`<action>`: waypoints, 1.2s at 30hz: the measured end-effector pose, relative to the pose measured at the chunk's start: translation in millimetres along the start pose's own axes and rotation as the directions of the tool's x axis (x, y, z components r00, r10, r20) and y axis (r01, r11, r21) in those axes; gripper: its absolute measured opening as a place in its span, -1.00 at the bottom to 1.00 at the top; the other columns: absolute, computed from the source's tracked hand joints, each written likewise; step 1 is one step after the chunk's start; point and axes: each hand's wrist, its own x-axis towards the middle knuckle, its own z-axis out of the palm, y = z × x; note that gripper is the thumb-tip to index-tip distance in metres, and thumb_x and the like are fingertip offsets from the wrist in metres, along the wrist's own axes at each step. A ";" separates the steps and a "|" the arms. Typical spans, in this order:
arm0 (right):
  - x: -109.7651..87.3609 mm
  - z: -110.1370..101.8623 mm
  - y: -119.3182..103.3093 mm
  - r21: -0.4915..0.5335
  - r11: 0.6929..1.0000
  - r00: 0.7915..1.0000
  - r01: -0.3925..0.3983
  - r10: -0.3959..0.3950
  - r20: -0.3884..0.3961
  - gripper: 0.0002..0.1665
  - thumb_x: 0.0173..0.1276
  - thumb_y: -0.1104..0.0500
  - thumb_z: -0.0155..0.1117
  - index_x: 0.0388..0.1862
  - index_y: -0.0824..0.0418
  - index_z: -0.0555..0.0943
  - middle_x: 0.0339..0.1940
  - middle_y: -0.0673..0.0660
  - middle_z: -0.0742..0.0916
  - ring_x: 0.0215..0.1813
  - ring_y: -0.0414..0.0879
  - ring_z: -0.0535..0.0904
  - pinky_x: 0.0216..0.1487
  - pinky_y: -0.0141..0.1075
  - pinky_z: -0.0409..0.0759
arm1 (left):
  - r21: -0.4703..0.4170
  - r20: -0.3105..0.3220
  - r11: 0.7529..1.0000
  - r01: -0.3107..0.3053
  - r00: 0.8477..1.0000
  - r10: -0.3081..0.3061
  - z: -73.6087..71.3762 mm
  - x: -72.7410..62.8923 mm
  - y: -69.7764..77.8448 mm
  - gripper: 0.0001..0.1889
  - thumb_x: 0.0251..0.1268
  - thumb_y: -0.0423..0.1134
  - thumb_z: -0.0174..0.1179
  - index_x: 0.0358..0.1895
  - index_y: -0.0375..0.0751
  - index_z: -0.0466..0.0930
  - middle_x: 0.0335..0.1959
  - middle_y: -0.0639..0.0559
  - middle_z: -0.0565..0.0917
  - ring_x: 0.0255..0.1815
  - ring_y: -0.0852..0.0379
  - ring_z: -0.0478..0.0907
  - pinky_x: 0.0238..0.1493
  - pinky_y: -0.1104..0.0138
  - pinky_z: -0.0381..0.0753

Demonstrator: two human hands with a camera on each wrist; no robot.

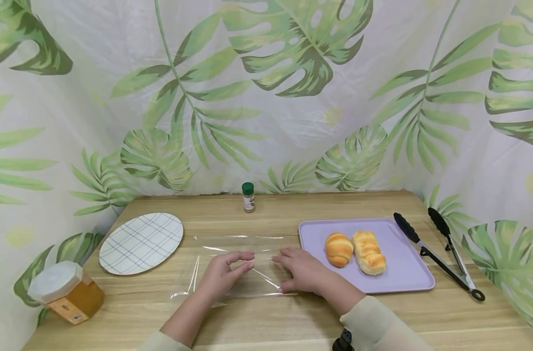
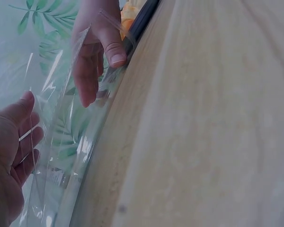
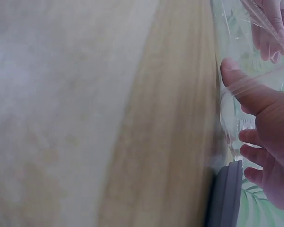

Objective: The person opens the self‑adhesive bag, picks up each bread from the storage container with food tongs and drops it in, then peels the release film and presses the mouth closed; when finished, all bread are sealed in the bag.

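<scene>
A crinkled piece of clear plastic film (image 1: 231,287) lies at the middle of the table; whether it is a bag or a single sheet I cannot tell. My left hand (image 1: 224,275) is over its left part, thumb and fingers apart. Across from it, my right hand (image 1: 306,273) touches the right part with fingers spread. In the left wrist view, film stands up beside the loosely bent fingers of the left hand (image 2: 12,151). The right wrist view shows film across the extended thumb of the right hand (image 3: 270,137). Neither hand clearly pinches it.
Right of the film, a purple tray (image 1: 407,280) holds a round bread roll (image 1: 338,249) and a long one (image 1: 369,252). Black-tipped tongs (image 1: 446,270) lie beyond. A checked plate (image 1: 141,243), a honey-coloured jar (image 1: 69,295) and a green-capped shaker (image 1: 248,197) stand around.
</scene>
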 end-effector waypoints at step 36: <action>-210.3 -64.8 218.7 0.275 0.694 0.628 -0.665 0.719 -0.296 0.14 0.43 -0.24 0.09 0.41 0.71 -0.07 0.30 0.81 0.13 0.30 0.68 0.07 0.26 0.50 0.17 | -0.070 -0.104 0.997 0.015 0.994 -0.022 7.6 2.5 -8.0 -0.79 0.13 -0.32 0.39 -0.14 -0.21 0.75 -0.11 0.03 0.79 0.06 -0.03 0.68 0.17 0.13 0.64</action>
